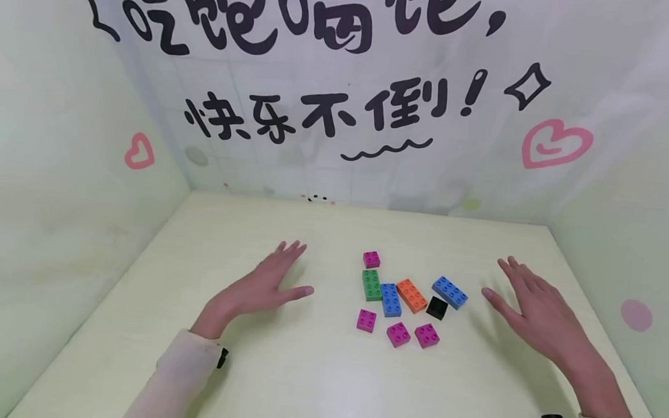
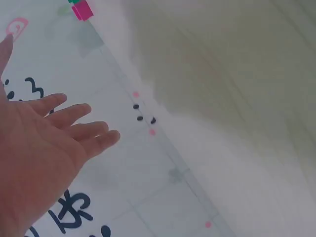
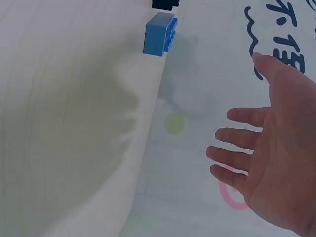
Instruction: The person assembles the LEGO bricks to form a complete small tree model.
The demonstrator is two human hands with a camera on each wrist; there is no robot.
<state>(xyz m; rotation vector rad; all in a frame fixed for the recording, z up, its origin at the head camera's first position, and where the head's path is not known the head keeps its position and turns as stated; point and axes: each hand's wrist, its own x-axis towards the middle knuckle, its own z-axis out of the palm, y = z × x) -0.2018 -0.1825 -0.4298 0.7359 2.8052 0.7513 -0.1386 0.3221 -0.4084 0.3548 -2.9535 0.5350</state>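
Toy building bricks lie in a loose group on the table between the two hands. A green brick (image 1: 372, 285), a blue brick (image 1: 390, 300) and an orange brick (image 1: 411, 295) sit close together. To their right are another blue brick (image 1: 449, 292) and a black brick (image 1: 437, 308). Small magenta bricks lie around them, one (image 1: 371, 259) behind and several in front, including one (image 1: 398, 334). Left of the group, my left hand (image 1: 269, 282) hovers with fingers extended, holding nothing. My right hand (image 1: 541, 311) hovers likewise on the right, nearest the right blue brick (image 3: 159, 34).
The pale table (image 1: 301, 373) is enclosed by a back wall (image 1: 291, 168) with black lettering, plus a left wall (image 1: 54, 185) and a right wall (image 1: 626, 233). The right hand is closer to its side wall than the left hand is.
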